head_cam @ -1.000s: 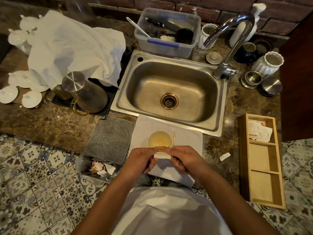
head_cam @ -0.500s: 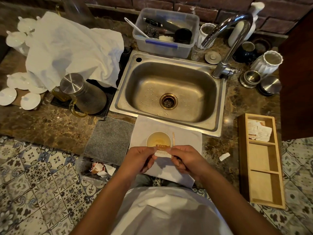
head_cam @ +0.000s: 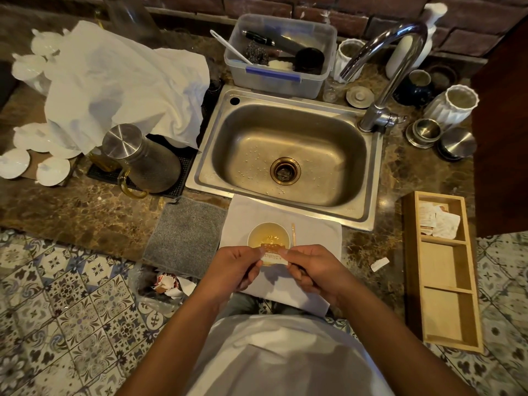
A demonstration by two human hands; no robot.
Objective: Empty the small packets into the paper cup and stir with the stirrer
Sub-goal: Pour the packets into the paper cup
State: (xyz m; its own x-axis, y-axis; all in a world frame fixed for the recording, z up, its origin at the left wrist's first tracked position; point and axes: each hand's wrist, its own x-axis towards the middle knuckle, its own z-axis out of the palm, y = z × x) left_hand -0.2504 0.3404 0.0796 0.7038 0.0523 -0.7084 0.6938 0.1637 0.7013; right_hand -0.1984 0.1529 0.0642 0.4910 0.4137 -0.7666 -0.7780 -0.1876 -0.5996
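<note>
While the left hand (head_cam: 238, 265) and right hand (head_cam: 310, 267) each pinch an end of the small packet (head_cam: 273, 256) over the near rim of the paper cup (head_cam: 268, 238), a jerky tear could scatter powder onto the white cloth (head_cam: 320, 238) or knock the cup.

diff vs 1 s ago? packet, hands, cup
No visible change. Both the left hand and right hand still pinch the packet over the near rim of the paper cup; the stirrer still lies beside the cup. The slight shift is only the camera.
</note>
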